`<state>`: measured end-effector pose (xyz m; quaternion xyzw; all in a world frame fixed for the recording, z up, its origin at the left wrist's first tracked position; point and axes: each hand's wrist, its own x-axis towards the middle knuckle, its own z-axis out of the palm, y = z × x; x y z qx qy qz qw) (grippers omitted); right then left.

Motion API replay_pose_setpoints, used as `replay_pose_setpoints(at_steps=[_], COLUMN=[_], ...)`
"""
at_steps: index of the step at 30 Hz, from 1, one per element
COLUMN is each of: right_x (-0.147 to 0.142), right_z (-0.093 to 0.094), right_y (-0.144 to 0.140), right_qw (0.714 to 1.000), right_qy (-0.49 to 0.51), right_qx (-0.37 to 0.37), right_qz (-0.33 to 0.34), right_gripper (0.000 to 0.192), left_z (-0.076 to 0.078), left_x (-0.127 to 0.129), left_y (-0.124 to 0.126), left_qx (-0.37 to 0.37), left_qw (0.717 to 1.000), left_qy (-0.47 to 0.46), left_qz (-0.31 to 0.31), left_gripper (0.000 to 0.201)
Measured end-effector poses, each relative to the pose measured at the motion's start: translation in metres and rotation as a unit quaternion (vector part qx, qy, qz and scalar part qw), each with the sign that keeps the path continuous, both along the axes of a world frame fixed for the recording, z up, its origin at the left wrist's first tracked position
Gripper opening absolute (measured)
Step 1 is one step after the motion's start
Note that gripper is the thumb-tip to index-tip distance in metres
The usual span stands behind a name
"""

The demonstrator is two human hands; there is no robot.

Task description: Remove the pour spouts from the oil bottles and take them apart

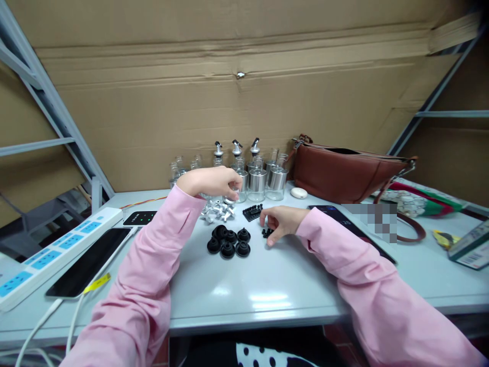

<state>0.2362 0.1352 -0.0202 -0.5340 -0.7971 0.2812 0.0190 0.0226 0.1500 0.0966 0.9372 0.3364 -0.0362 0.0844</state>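
Observation:
My left hand [217, 181] hangs above a pile of silvery-white spout-like parts [218, 211], in front of glass bottles [256, 181] with metal bands. Its fingers are bent downward and a little apart, with nothing visible in them. My right hand [281, 222] is low over the table, thumb and fingers apart around a few tiny black pieces [267, 233]. A cluster of round black stoppers [228, 248] sits between my forearms. Behind the tiny pieces lies a strip of small black parts [252, 212].
Several bottles along the back carry pourer tops [237, 148]. A brown leather bag [344, 173] and a white round case [298, 193] are at back right, with a dark tablet [355, 229] under my right sleeve. Left are a power strip [57, 250] and a phone [89, 262].

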Motion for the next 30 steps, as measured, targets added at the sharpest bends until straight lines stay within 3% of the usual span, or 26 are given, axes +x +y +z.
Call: replay_pose_setpoints(at_steps=[11,15,18,23,26,30], right_x=[-0.019,-0.026,-0.028,-0.041,-0.048,-0.051], right_z=[0.009,0.001,-0.009,-0.016,-0.013,-0.007], right_y=[-0.006,-0.004,0.002,0.006,0.003,0.000], right_qw=[0.972,0.957,0.942,0.948,0.956,0.958], right_qy=[0.136,0.114,0.089,0.015,-0.044,-0.049], right_qx=[0.192,0.266,0.322,0.317,0.289,0.281], right_qz=[0.003,0.015,0.023,0.030,0.026,0.019], right_gripper=[0.031,0.016,0.024,0.043,0.036,0.023], left_z=[-0.001,-0.001,-0.002,-0.003,-0.002,-0.003], left_x=[0.001,0.000,0.001,0.002,0.001,0.001], left_y=[0.002,0.004,0.005,0.004,0.003,0.003], left_qx=[-0.005,-0.002,-0.014,-0.032,-0.030,-0.031], left_qw=[1.000,1.000,1.000,0.998,0.998,0.999], left_qy=[-0.023,-0.008,0.008,0.039,0.040,0.032], left_qz=[0.003,0.002,-0.005,0.020,0.031,0.031], left_gripper=[0.013,0.014,0.015,0.021,0.024,0.026])
